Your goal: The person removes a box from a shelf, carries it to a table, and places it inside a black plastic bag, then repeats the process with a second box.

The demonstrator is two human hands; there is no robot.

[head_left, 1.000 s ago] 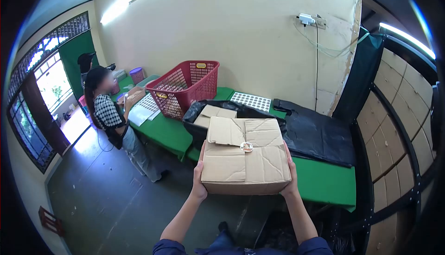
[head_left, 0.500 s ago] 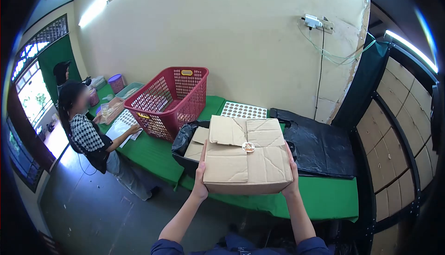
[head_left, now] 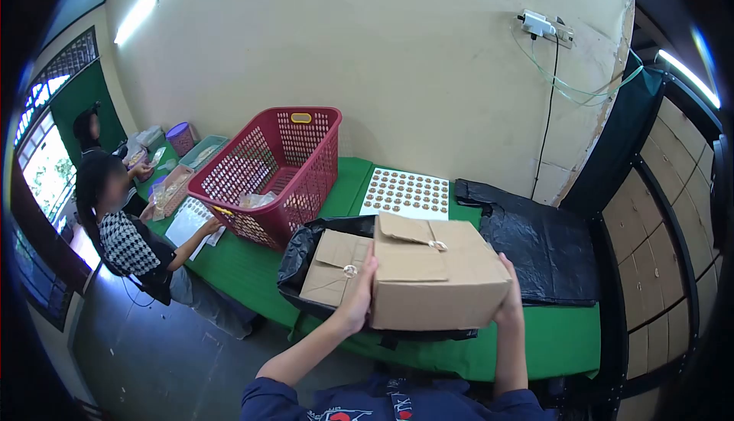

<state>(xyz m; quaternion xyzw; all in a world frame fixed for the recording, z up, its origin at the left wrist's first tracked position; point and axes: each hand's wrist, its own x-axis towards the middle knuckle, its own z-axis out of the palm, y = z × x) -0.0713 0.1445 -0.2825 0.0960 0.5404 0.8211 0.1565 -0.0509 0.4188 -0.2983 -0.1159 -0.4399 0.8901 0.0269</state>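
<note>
A brown cardboard box (head_left: 437, 302) with folded top flaps and a small round sticker is held between my two hands. My left hand (head_left: 361, 291) presses against its left side, and my right hand (head_left: 508, 299) grips the right side. The box is tilted a little and covers the right part of a container lined with a black plastic bag (head_left: 297, 264). In the left part of that lined container sits another cardboard box (head_left: 336, 268), also with a round sticker. How far the held box reaches into the container is hidden.
A red plastic basket (head_left: 310, 184) stands on the green-covered table (head_left: 550, 337), beside a sticker sheet (head_left: 405, 191). Folded black plastic bags (head_left: 539, 245) lie at right. Stacked cardboard boxes (head_left: 634, 268) fill a rack. Two people work at left, one (head_left: 126, 230) handling a sheet.
The box in my hands has moved right and tilted, its front side now showing more. The left box in the lined container is more exposed. My view has shifted slightly.
</note>
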